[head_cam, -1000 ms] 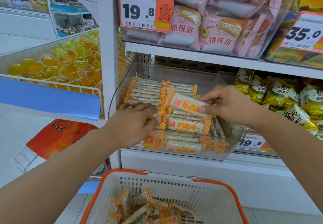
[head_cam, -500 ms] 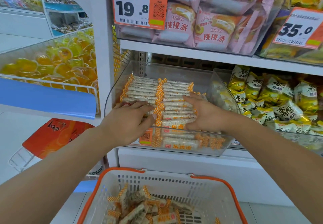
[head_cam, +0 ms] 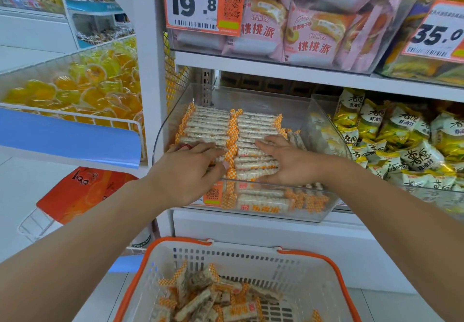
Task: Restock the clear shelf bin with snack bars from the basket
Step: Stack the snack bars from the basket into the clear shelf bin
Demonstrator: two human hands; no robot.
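Note:
The clear shelf bin (head_cam: 319, 211) sits on the middle shelf, holding two neat rows of snack bars (head_cam: 213, 123) with orange checkered wrapper ends. My left hand (head_cam: 185, 171) lies palm down on the front of the left row. My right hand (head_cam: 283, 161) rests flat on the front of the right row, fingers spread. Neither hand holds a bar. Below, a white basket with an orange rim (head_cam: 334, 271) contains several loose snack bars (head_cam: 213, 296) in a heap.
A neighbouring clear bin of yellow snack packets (head_cam: 401, 141) stands to the right. Pink pie packets (head_cam: 301, 28) and price tags fill the shelf above. A wire bin of yellow jelly cups (head_cam: 82, 88) juts out at the left.
My right hand set the bar it held into the right row and now lies flat on it. My left hand stayed on the left row.

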